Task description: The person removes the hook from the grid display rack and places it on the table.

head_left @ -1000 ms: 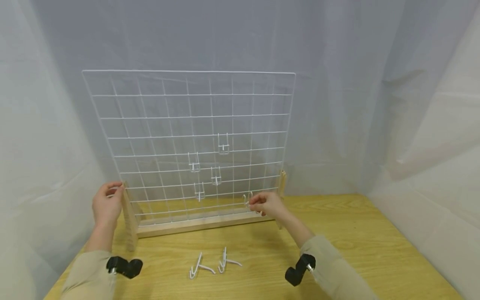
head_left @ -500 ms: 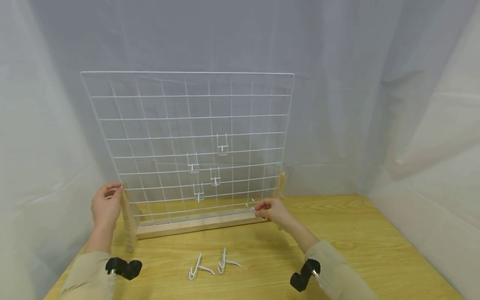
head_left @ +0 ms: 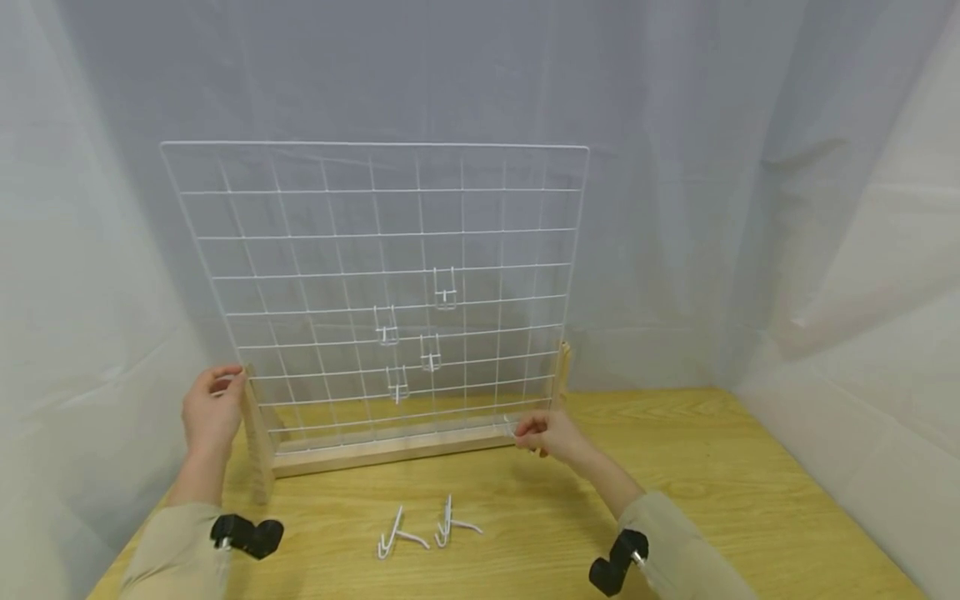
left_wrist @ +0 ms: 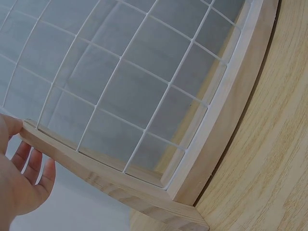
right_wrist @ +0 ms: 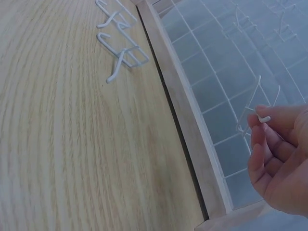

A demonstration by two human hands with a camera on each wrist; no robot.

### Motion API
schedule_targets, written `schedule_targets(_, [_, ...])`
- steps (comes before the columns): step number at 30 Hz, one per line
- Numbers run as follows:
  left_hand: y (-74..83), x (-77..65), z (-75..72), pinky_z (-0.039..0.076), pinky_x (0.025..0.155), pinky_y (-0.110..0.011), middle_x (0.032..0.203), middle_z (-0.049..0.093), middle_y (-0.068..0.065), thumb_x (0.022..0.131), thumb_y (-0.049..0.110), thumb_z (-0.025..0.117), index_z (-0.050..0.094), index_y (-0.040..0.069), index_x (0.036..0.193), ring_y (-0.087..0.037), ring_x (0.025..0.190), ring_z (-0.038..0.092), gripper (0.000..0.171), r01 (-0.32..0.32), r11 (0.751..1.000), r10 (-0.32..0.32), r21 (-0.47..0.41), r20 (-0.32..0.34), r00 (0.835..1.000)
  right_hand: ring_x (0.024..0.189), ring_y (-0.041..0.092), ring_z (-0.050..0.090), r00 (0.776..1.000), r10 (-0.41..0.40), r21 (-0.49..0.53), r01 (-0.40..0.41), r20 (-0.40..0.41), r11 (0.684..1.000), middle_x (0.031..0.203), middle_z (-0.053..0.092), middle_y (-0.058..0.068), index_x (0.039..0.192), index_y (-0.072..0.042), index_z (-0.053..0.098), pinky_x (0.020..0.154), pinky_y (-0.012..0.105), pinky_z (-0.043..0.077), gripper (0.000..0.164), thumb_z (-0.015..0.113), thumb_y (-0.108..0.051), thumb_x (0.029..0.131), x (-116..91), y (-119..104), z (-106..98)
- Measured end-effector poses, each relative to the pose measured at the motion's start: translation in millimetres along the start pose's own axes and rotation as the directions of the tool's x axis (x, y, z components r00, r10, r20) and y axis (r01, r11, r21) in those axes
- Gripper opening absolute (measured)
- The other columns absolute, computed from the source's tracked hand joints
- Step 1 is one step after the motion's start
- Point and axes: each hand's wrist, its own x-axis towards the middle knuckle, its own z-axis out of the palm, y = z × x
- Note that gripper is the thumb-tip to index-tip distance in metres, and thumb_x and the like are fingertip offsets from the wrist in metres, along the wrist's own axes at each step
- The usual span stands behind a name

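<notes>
By wire grid (head_left: pixel 422 232), right grip (head_left: pixel 553 435) pinching hook (right_wrist: pixel 263 119)

it looks like a screened-off recording booth, with pale creased sheeting (head_left: pixel 660 208) enclosing a wood-grain table (head_left: pixel 675 492) and black devices (head_left: pixel 247 536) worn near both wrists.

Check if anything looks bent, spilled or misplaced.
Nothing stands out. The wire grid stands in its wooden base, four hooks hang on it, and two loose hooks on the table show no visible damage.
</notes>
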Motion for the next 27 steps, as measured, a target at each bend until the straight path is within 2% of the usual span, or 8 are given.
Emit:
schedule_targets(6, [-0.3,-0.6,0.7,0.037,0.058,-0.011,0.096,0.048,0.000,0.096,0.024,0.050,0.056,0.006,0.109,0.003,0.072,0.042,0.022,0.000,1.000,0.000,0.009,-0.003,1.000,0.062,0.010,0.049,1.000,0.014,-0.028,-0.014,0.000,0.999,0.072,0.059,-0.002,0.092,0.004,0.061,0.054,0.023,0.040,0.013,0.066,-0.004,0.084,-5,5,-2])
schedule_targets(11, [0.2,0.1,1.3,0.037,0.059,-0.011,0.093,0.048,0.003,0.095,0.022,0.051,0.056,0.007,0.107,0.003,0.071,0.042,0.020,-0.011,1.000,0.011,0.007,-0.013,1.000,0.062,0.010,0.049,1.000,0.010,-0.043,-0.009,0.007,0.999,0.071,0.058,-0.002,0.092,0.004,0.062,0.054,0.024,0.041,0.012,0.066,-0.005,0.084,-7,10,-3])
schedule_targets(16, [0.4,-1.0,0.5,0.038,0.057,-0.013,0.094,0.047,0.002,0.096,0.024,0.050,0.056,0.005,0.112,0.001,0.072,0.042,0.026,-0.013,1.000,0.013,0.016,0.005,1.000,0.062,0.010,0.050,0.999,0.003,-0.052,-0.002,0.033,0.999,0.071,0.058,-0.002,0.091,0.004,0.062,0.055,0.027,0.043,0.011,0.066,-0.003,0.084,-11,14,-4])
schedule_targets(23, [1.1,0.8,-0.5,0.038,0.058,-0.014,0.094,0.046,0.005,0.096,0.026,0.049,0.057,0.012,0.107,0.000,0.074,0.042,0.019,0.003,1.000,-0.003,0.004,0.021,1.000,0.060,0.008,0.049,0.996,-0.015,-0.057,0.020,0.085,0.998,0.069,0.058,-0.003,0.089,0.007,0.063,0.053,0.023,0.042,0.011,0.066,-0.001,0.082,-16,19,-2])
schedule_targets(27, [0.2,0.8,-0.4,0.039,0.058,-0.015,0.096,0.046,0.003,0.096,0.027,0.049,0.057,0.011,0.109,-0.001,0.075,0.043,0.022,0.008,1.000,-0.008,0.008,0.034,0.999,0.059,0.007,0.050,0.993,-0.025,-0.046,0.030,0.117,0.998,0.071,0.060,-0.001,0.089,0.009,0.063,0.052,0.021,0.042,0.012,0.066,0.000,0.082,-18,20,2])
